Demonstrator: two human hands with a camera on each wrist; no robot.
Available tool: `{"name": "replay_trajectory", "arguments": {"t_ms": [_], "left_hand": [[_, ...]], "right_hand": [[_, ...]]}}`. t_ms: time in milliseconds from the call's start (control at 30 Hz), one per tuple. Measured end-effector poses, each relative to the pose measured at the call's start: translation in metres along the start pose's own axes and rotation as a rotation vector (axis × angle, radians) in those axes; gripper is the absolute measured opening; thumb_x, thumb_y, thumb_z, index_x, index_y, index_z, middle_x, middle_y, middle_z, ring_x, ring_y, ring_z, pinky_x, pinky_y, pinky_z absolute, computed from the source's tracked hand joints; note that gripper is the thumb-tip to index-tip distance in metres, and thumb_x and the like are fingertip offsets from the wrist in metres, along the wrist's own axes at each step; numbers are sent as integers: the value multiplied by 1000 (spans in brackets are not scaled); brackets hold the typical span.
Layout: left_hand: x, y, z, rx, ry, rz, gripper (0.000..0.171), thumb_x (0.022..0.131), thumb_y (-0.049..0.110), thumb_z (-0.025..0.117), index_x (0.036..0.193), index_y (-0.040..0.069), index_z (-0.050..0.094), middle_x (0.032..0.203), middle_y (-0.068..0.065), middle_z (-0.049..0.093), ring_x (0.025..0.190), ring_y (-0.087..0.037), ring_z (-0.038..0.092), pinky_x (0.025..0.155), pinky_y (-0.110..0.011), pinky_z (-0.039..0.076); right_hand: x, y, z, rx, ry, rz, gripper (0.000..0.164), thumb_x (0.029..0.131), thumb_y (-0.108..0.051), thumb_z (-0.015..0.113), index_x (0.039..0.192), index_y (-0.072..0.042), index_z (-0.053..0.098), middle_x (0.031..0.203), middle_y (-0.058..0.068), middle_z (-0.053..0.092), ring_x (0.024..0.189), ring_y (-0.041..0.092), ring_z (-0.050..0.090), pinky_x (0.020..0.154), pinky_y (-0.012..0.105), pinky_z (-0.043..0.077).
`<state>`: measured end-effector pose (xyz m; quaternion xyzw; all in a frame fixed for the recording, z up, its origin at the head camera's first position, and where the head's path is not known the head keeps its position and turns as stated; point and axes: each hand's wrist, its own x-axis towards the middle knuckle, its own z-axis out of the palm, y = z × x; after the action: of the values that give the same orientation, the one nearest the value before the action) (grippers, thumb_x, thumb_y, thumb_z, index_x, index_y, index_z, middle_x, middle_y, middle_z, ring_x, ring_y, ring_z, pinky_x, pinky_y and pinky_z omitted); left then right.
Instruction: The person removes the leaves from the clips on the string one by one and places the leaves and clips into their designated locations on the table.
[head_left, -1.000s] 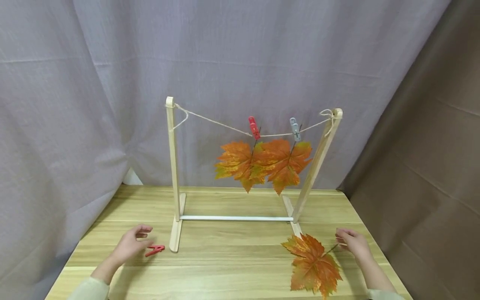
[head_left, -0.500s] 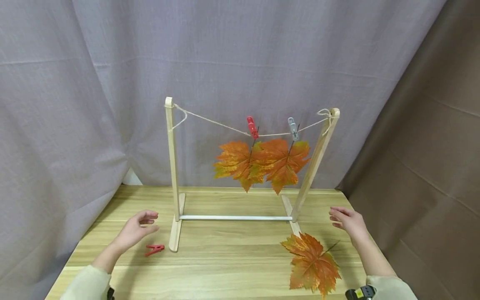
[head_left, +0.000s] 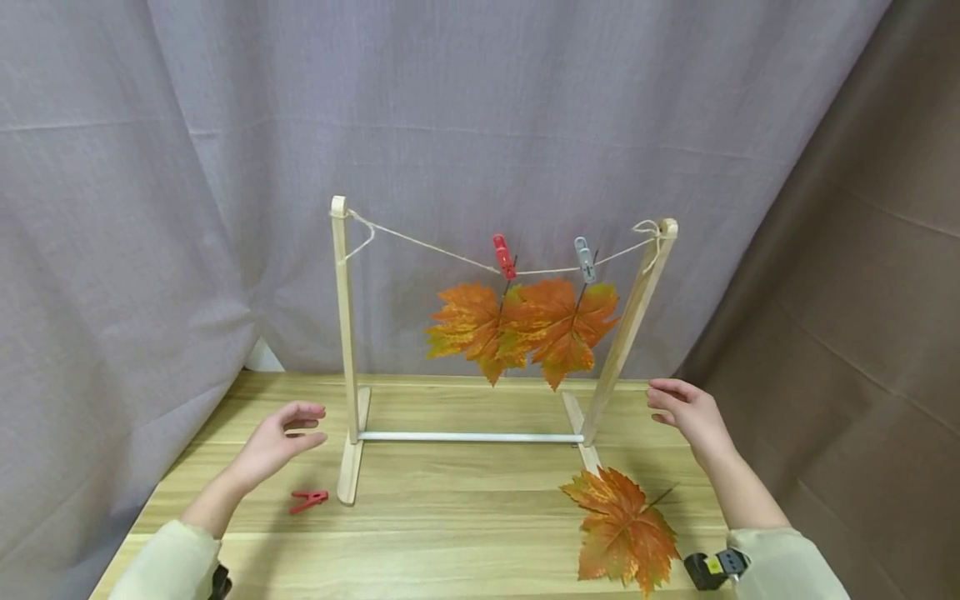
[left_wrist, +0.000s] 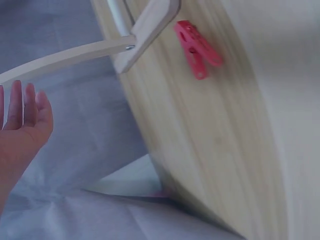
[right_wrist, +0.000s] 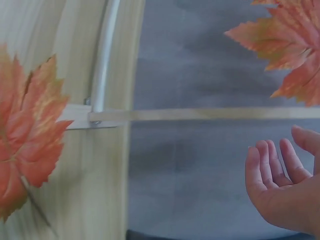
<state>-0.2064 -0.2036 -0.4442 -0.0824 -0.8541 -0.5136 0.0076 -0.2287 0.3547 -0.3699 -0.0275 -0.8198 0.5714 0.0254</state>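
My left hand (head_left: 273,444) hovers with relaxed fingers beside the frame's left post (head_left: 346,333), holding nothing. Below it on the table lies a red clothespin (head_left: 309,501), seen also in the left wrist view. To the right of the right post (head_left: 630,329), my right hand (head_left: 693,421) is raised with loosely bent fingers and nothing in them. An orange maple leaf (head_left: 626,529) lies on the table below that hand, its stem pointing right. Two more leaves hang overlapping from the string: one leaf (head_left: 472,321) under a red clothespin (head_left: 504,257), the other leaf (head_left: 573,325) under a grey clothespin (head_left: 585,260).
The wooden frame stands on two feet joined by a white rod (head_left: 468,437). Its string (head_left: 431,244) sags between the post tops. Grey curtain (head_left: 420,100) backs the wooden table (head_left: 450,533), and a brown curtain (head_left: 840,333) hangs at the right.
Both hands have risen. The left hand has moved up from beside the red clothespin; the right has let go of the leaf's stem and lifted. The leaf and clothespin stay on the table.
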Motion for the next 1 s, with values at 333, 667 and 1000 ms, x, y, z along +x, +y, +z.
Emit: {"name": "replay_trajectory", "arguments": {"t_ms": [333,667,1000], "left_hand": [[3,30,-5,-23,-22,68,41,86,13,65,120,-6,51,121,-23,56,112,-36,54,82,-17,48],[9,50,-9,-40,-18,142,37,85,7,66,116,-7,53,116,-22,58,98,-3,54,87,-27,50],[20,77,-9,-56,-20,189,38,83,3,66,116,-9,52,117,-27,57,102,-9,57,89,-28,50]], "right_hand": [[3,-29,16,1,-56,-86,11,92,-24,60,103,-21,59,86,-24,61,82,-6,60,74,17,54],[6,-54,31,-6,-72,-135,36,92,-22,60,118,2,53,93,-19,63,86,-5,60,74,19,54],[9,-75,43,-9,-79,-137,22,93,-18,58,113,-10,58,87,-24,59,83,-5,58,72,17,53]]}}
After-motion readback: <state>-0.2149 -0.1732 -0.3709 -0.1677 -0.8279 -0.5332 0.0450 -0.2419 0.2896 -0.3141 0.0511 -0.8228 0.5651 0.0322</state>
